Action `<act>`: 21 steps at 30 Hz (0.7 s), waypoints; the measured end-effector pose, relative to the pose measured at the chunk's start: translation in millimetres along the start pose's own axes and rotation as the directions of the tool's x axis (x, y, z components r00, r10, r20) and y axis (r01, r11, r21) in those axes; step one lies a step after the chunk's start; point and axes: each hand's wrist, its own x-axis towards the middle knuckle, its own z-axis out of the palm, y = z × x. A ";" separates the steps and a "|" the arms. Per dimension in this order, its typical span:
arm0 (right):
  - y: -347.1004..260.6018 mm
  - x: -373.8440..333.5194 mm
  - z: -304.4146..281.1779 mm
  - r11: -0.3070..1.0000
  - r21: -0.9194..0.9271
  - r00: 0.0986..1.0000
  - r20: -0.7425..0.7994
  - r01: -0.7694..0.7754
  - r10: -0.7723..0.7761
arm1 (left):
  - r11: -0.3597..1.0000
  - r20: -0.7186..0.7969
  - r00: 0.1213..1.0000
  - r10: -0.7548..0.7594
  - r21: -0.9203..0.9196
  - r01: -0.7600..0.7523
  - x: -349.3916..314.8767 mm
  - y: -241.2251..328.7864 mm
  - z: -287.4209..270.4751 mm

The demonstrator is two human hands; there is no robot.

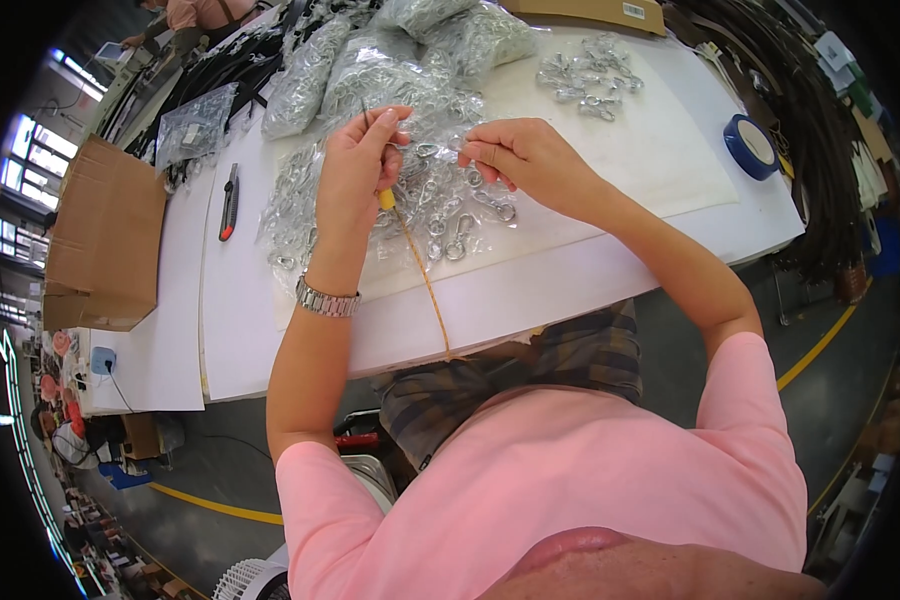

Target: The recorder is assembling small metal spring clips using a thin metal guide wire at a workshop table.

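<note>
My left hand [362, 155] is closed around a yellow-handled tool [387, 199]. A thin dark tip sticks up above the fingers, but the grip hides the rest. From the handle's lower end an orange cord [425, 278] runs down to the table's front edge. My right hand [515, 155] pinches with thumb and forefinger, a little to the right of the left hand; what sits between those fingertips is too small to make out. Under both hands lies a pile of silvery metal snap hooks [458, 237], many in clear plastic bags.
Stuffed clear bags [370, 65] of hooks are heaped at the back. Loose hooks [592, 75] lie at back right, near a blue tape roll [752, 147]. At left are a utility knife [229, 205] and a cardboard box [110, 235]. Another person [205, 12] is at far left.
</note>
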 end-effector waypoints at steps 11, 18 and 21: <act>22.0 5.5 -2.9 0.618 -0.717 0.809 -0.130 0.322 -0.573 | 0.961 0.453 0.874 -0.175 0.272 0.052 -19.3 4.1 33.4; 20.8 3.0 1.4 0.506 -0.797 0.768 -0.085 0.330 -0.634 | 0.985 0.355 0.919 -0.170 0.075 0.153 -22.4 -15.9 38.2; 20.0 3.9 4.1 0.455 -0.807 0.690 -0.083 0.376 -0.719 | 0.992 0.279 0.954 -0.113 0.090 0.091 -26.0 -19.7 43.0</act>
